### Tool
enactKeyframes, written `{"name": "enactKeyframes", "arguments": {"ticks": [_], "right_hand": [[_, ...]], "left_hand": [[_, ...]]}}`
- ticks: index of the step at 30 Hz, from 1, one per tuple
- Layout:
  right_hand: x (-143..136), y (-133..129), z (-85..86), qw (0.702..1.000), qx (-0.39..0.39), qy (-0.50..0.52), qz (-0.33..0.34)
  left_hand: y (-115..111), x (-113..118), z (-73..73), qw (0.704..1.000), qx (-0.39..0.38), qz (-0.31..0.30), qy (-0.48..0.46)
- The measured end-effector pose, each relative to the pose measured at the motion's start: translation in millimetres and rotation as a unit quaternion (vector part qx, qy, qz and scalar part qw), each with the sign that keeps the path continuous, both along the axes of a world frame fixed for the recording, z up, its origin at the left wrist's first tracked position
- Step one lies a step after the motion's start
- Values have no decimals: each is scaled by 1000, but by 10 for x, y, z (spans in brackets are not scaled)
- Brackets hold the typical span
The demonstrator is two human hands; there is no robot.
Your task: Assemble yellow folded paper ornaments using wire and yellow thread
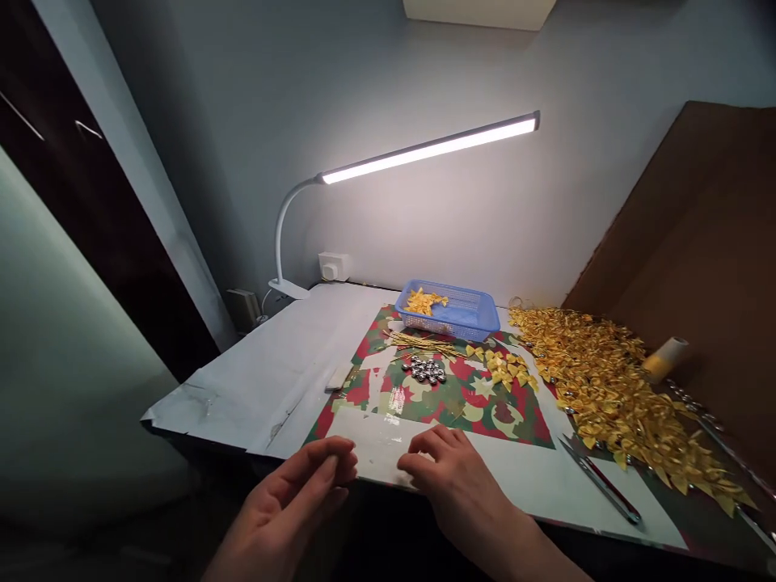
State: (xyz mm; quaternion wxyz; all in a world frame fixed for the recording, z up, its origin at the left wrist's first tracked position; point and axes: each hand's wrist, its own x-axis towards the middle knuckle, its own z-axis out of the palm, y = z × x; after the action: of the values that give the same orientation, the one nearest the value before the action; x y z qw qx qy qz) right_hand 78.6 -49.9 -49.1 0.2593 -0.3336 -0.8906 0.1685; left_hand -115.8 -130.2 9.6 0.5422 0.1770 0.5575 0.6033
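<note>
My left hand [303,485] hovers at the bench [255,388] edge, fingers curled loosely, holding nothing I can see. My right hand [452,477] lies just beside it, open, fingertips on the white sheet [376,440]. Beyond them sit silver beads [426,370]; scissors [600,478] lie to the right. I can read no writing anywhere.

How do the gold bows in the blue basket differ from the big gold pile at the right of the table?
The bows in the blue basket are a small clump in one corner, walled in; the big pile is far larger and lies loose on the table, spread toward the near edge. The basket clump sits farther back under the lamp; the pile runs alongside the scissors. Both look like the same shiny yellow-gold ribbon bows.
</note>
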Motion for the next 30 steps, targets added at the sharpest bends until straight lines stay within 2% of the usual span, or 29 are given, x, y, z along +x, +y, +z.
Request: {"name": "enactKeyframes", "arguments": {"ticks": [3, 5, 9, 11, 13, 16, 18, 20, 22, 27, 30], "right_hand": [[-24, 107, -57, 1000, -12, -14, -7], [-11, 121, -43, 999, -34, -7, 2], [47, -4, 155, 992, -117, 40, 32], [103, -107, 322, 985, -158, 63, 37], [192, -203, 487, 978, -186, 88, 26], [388, -301, 632, 966, -219, 129, -44], [550, -334, 634, 961, -222, 135, -93], [715, -357, 585, 957, -217, 140, -133], [859, -385, 524, 953, -216, 148, -149], [1046, -488, 435, 934, -225, 191, -202], [1083, -547, 387, 922, -244, 212, -215]], "left_hand": [[120, -47, -95, 1000, -8, 0, -19], [157, -53, -147, 1000, -6, -5, 5], [215, 5, -160, 996, 29, -38, 71], [251, 86, -139, 994, 31, -97, 38], [286, 205, -133, 983, 21, -182, -31], [321, 403, -168, 947, 40, -289, -137], [328, 504, -201, 918, 39, -344, -193], [324, 561, -216, 893, 3, -385, -231], [312, 587, -209, 882, -40, -408, -233], [258, 661, -161, 893, -103, -398, -183], [241, 719, -160, 899, -105, -411, -107]]}}
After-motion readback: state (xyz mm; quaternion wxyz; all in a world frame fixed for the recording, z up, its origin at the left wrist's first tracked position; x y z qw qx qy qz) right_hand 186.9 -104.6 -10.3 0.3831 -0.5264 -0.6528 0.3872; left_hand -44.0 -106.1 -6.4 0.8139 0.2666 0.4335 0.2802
